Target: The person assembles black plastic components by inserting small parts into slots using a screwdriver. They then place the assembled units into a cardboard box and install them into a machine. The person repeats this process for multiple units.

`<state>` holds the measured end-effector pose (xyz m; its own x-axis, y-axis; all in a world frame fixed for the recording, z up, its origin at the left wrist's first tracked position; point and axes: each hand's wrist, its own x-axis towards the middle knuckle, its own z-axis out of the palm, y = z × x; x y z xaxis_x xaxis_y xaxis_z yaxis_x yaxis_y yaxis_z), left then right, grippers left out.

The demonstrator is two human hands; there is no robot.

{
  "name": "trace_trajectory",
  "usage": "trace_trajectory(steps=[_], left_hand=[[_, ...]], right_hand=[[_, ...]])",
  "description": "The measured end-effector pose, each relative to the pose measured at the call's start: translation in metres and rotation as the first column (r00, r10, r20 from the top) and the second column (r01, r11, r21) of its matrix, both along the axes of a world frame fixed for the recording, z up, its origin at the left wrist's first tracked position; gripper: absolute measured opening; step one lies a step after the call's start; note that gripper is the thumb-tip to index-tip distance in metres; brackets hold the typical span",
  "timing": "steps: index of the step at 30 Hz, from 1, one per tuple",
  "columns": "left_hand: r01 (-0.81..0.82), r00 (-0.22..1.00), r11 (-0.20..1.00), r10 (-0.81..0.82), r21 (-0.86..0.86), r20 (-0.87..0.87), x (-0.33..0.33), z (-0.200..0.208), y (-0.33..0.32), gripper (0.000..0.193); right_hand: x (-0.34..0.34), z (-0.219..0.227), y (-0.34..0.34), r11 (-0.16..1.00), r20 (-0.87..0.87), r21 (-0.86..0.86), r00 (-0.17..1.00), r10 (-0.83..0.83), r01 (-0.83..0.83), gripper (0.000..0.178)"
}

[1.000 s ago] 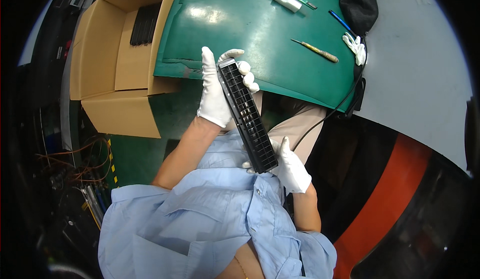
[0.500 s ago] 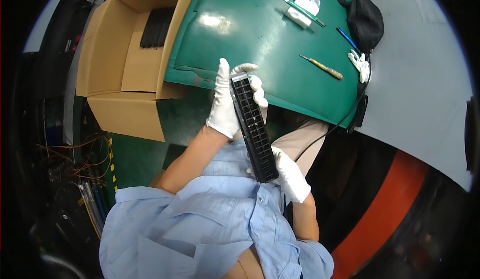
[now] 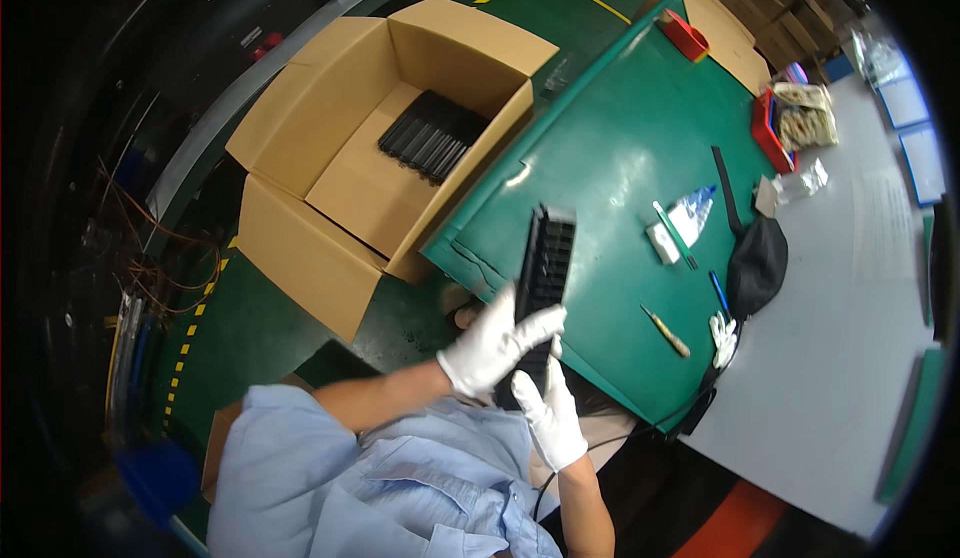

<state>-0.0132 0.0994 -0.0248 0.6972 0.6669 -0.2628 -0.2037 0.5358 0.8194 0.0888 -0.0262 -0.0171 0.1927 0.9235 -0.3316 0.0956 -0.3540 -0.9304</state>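
A long black slotted plastic part [image 3: 549, 258], with a row of open cells along its face, is held between my two hands in front of the green table's near edge. My left hand [image 3: 500, 345], in a white glove, is closed around its middle, the fingers crossing its face. At its near end my right hand [image 3: 552, 420], also white-gloved, grips it between thumb and fingers. The near end is partly covered by both hands. To the left, an open cardboard box [image 3: 350, 198] holds several similar black parts [image 3: 432, 136] lying side by side.
On the green table [image 3: 600, 198] lie a screwdriver [image 3: 667, 332], a green-handled tool [image 3: 676, 235] on a white packet, and a blue pen [image 3: 719, 290]. A black pouch [image 3: 758, 266], a spare white glove [image 3: 722, 340] and a red bin [image 3: 772, 136] stand along the right.
The view has shifted, showing more of the box and table. My left hand has slid from the part's far end to its middle, and the part now points more straight away from me.
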Motion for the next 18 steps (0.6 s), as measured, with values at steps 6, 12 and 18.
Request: trace_trajectory(steps=[6, 12, 18], left_hand=[[-0.272, 0.863, 0.902, 0.382, 0.335, -0.330, -0.063, -0.074, 0.240, 0.059], [0.080, 0.283, 0.841, 0.495, 0.535, -0.821, -0.138, -0.227, 0.404, 0.057], [0.303, 0.060, 0.852, 0.430, 0.427, -0.901, -0.132, -0.332, 0.481, 0.055]], right_hand=[[0.029, 0.025, 0.043, 0.988, -0.090, -0.149, 0.996, 0.012, -0.026, 0.057], [0.084, 0.045, -0.011, 0.882, -0.040, -0.440, 0.985, 0.170, -0.170, 0.054], [0.121, 0.067, -0.134, 0.729, -0.167, -0.553, 0.804, -0.571, 0.403, 0.038]])
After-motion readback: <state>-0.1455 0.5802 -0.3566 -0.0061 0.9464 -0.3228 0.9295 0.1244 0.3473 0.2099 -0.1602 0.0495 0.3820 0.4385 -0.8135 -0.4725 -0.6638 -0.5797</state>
